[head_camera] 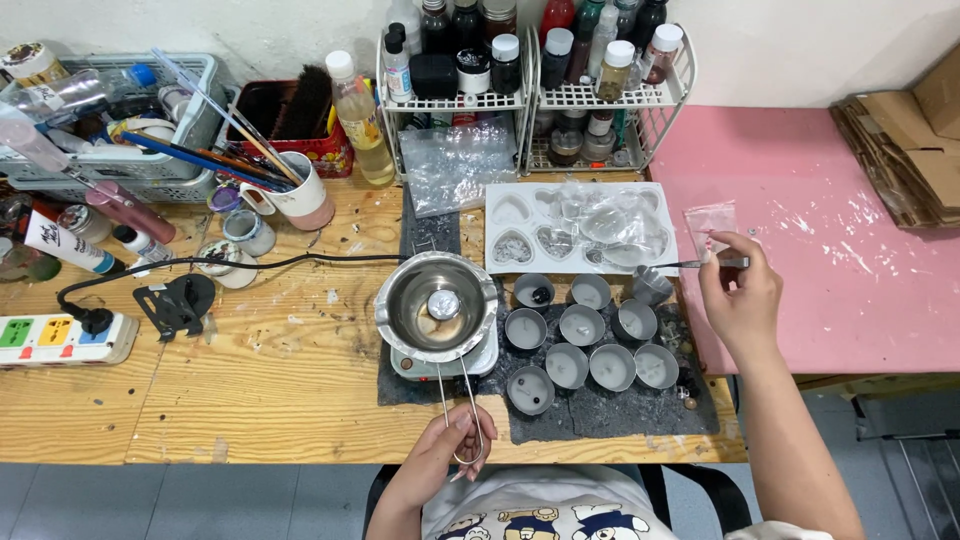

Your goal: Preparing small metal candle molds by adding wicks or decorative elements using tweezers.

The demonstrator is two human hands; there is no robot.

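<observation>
My left hand (445, 450) grips the wire handle (458, 395) of a steel melting pot (437, 303) that sits on a small hot plate (445, 360). A small round metal piece lies in the pot's bottom. My right hand (742, 295) holds thin metal tweezers (685, 264) that point left over the far tins. Several small round metal tins (583, 345), some with pale wax, stand on a dark mat (600, 410) between my hands. Behind them lies a white heart-cavity mould (575, 228) with clear plastic on it.
A wire rack of bottles (530, 60) stands at the back. Left are a mug of brushes (295, 190), a grey basket (110, 110), a power strip (60, 335) with a black cable. A pink surface (830, 240) with a small bag and cardboard (905, 150) lies right.
</observation>
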